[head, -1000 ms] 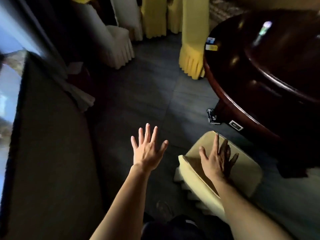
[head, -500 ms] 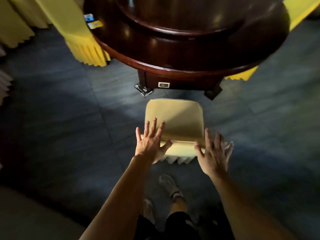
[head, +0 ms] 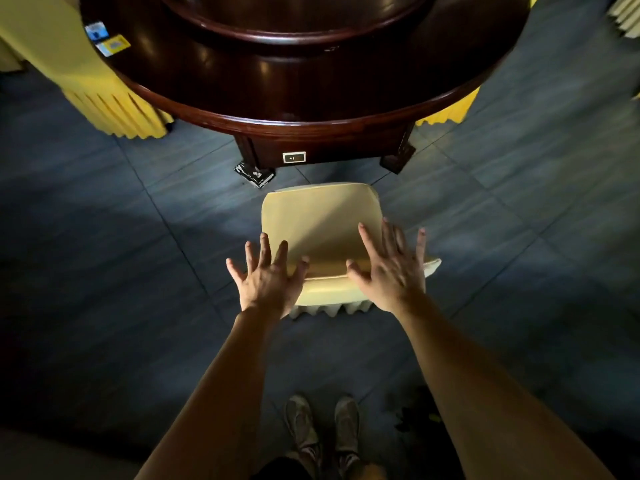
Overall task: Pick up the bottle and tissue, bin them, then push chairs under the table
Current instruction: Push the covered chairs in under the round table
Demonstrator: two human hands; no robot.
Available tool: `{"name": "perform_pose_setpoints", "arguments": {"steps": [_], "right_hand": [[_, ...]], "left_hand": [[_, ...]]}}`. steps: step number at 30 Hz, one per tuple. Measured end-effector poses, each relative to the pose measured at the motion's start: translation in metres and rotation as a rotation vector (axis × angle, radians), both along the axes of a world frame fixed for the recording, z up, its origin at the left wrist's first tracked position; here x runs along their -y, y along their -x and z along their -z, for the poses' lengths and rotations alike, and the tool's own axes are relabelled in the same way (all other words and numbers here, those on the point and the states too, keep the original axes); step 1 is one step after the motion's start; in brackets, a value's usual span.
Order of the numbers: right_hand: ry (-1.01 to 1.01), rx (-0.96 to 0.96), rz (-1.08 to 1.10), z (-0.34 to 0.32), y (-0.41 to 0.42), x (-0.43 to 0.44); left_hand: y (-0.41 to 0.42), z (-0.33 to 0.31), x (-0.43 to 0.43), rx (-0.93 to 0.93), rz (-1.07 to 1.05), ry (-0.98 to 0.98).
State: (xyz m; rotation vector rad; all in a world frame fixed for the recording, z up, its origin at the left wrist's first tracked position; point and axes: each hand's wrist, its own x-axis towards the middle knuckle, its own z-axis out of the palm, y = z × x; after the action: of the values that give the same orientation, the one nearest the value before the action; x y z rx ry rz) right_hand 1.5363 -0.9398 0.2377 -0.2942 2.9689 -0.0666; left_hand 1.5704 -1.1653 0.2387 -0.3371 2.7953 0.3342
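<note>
A chair in a pale yellow cover (head: 322, 223) stands on the floor facing the round dark wooden table (head: 294, 123), its seat short of the table's edge. My left hand (head: 268, 278) lies spread on the left end of the chair's backrest top. Over the right end rests my right hand (head: 389, 268), fingers apart and reaching onto the seat side. Neither hand curls around the backrest. No bottle or tissue is in view.
Yellow-covered chairs stand at the table's left (head: 100, 98) and right (head: 446, 112). Two small cards (head: 105, 39) lie on the table's left rim. The table's base (head: 294, 155) is just beyond the chair. My shoes (head: 322, 427) are on the dark tiled floor.
I have turned from the side to face the table squarely. Both hands have come onto the chair's backrest, and the chair now sits straight in front of the table base.
</note>
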Motion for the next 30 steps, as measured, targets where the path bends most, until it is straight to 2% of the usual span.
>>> {"name": "perform_pose_setpoints", "arguments": {"steps": [5, 14, 30], "right_hand": [[0.036, -0.075, -0.003, 0.000, 0.002, -0.001], [0.101, -0.076, 0.024, -0.004, 0.021, 0.006], [0.063, -0.139, 0.045, 0.010, 0.165, 0.027]], "left_hand": [[0.011, 0.003, -0.017, -0.121, -0.009, 0.104], [0.032, 0.015, -0.010, -0.202, -0.041, 0.129], [0.178, 0.020, 0.013, -0.291, -0.026, 0.096]]}}
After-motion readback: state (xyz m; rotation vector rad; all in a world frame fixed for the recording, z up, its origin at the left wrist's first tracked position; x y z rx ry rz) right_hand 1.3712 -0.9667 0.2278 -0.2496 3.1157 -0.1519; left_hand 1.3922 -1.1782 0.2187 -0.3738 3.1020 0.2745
